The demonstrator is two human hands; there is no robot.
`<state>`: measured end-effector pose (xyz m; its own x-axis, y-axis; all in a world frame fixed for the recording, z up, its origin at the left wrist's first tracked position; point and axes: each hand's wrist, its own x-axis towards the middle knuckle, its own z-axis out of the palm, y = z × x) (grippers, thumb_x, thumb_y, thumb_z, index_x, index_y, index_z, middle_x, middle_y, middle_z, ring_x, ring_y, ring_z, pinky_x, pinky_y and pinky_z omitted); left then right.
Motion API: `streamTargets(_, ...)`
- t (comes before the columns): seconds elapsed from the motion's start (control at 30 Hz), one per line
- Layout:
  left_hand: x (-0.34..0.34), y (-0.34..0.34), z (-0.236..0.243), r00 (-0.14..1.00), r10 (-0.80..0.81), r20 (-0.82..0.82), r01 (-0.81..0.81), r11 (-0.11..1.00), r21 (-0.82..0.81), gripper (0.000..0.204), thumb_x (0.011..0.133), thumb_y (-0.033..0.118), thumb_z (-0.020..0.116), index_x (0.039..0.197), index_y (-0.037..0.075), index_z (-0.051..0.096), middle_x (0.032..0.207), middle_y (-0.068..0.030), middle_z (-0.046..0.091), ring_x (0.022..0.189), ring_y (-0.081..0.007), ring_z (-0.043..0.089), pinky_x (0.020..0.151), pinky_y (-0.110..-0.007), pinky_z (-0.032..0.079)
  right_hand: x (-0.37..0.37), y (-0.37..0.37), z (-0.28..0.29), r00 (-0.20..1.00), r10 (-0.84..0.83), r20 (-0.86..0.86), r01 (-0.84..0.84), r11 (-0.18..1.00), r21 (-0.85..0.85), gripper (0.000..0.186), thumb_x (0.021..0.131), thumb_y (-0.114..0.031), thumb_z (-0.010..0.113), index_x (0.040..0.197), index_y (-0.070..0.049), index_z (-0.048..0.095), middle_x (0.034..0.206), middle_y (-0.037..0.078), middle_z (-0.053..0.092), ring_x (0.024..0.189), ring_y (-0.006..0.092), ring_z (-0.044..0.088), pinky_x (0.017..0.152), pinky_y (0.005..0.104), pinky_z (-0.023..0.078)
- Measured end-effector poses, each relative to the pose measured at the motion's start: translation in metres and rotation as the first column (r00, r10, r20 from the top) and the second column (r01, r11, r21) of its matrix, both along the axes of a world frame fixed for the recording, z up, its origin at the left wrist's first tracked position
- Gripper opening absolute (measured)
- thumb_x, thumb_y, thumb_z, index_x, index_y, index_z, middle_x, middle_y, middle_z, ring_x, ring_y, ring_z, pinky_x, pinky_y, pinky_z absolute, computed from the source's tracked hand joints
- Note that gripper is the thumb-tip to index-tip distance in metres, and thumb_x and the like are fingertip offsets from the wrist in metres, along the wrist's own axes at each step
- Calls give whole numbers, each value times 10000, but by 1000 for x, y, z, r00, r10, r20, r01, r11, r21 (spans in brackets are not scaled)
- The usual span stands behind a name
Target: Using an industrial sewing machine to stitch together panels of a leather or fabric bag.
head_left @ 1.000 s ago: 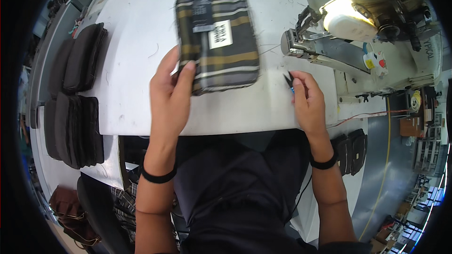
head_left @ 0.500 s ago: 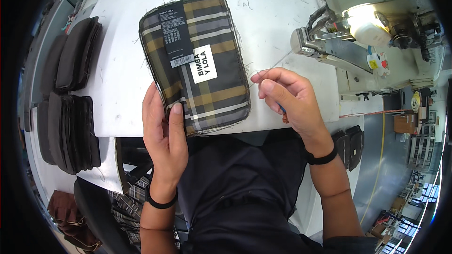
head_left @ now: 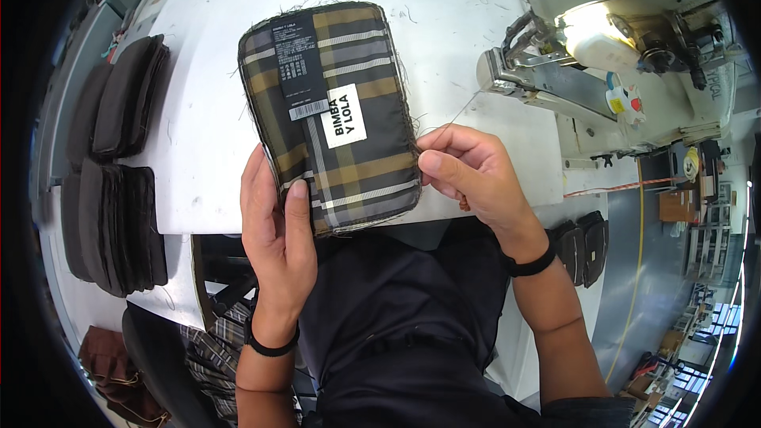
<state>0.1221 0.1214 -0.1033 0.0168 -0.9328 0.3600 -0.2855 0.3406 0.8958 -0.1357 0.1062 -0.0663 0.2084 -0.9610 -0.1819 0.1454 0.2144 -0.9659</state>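
Note:
A plaid fabric pouch [head_left: 361,162] in dark grey, mustard and white, with rounded corners and frayed dark edges, lies tilted over the white table's front edge. It carries a black printed care label [head_left: 295,63] and a white cloth label [head_left: 343,116]. My left hand [head_left: 277,218] grips its lower left edge, thumb on top and fingers underneath. At the right edge my right hand [head_left: 468,170] pinches a thin thread [head_left: 454,120] that runs up to the sewing machine arm [head_left: 507,79]. A small orange-brown end of something [head_left: 464,204] shows beneath the right palm; the rest is hidden.
The lit sewing machine head [head_left: 602,40] stands at the right of the white table [head_left: 206,111]. Stacks of dark padded pieces [head_left: 119,226] fill the left side. More dark pieces [head_left: 583,246] lie at the right. Plaid cloth [head_left: 222,357] hangs at the lower left.
My right hand has moved left and slightly down, so its fingertips now meet the pouch's right edge. The pouch sits slightly lower, with my left hand still on it.

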Motion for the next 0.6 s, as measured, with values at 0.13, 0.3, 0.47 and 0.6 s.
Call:
streamTargets(0.13,-2,4,1,1000,-2,0,2,1000,-7,407,1054,-4,532,1452,-90,521,1504,-249,503,1389,-313,519,1145,-383,404,-5,3,-1,1000,7,-3,-7,1000,9,199,994,-205,753,1031,-10,743,822,-1,691,678,22,532,571,193,389)
streamTargets(0.3,3,9,2,1000,-11,15,11,1000,-6,408,1054,-7,528,1453,-94,518,1505,-239,508,1393,-310,518,1149,-385,402,-11,11,-4,994,-5,-111,-1,999,-52,182,999,-179,743,1030,1,752,848,7,703,729,37,585,629,201,442)
streamTargets(0.47,17,15,1,998,2,64,-1,1000,-13,428,1063,36,547,1477,-67,508,1513,-226,506,1355,-291,534,1134,-377,415,-42,24,-27,950,-154,-271,120,983,-136,194,977,-161,762,1066,10,744,919,55,735,804,95,654,724,253,521)
streamTargets(0.6,26,9,5,986,144,87,-153,981,116,478,1064,179,616,1489,-7,500,1457,-174,549,1204,-218,549,1007,-343,492,-79,32,-57,440,-603,-665,85,765,-638,244,926,-129,781,1131,-14,715,967,122,716,825,212,687,763,323,547)
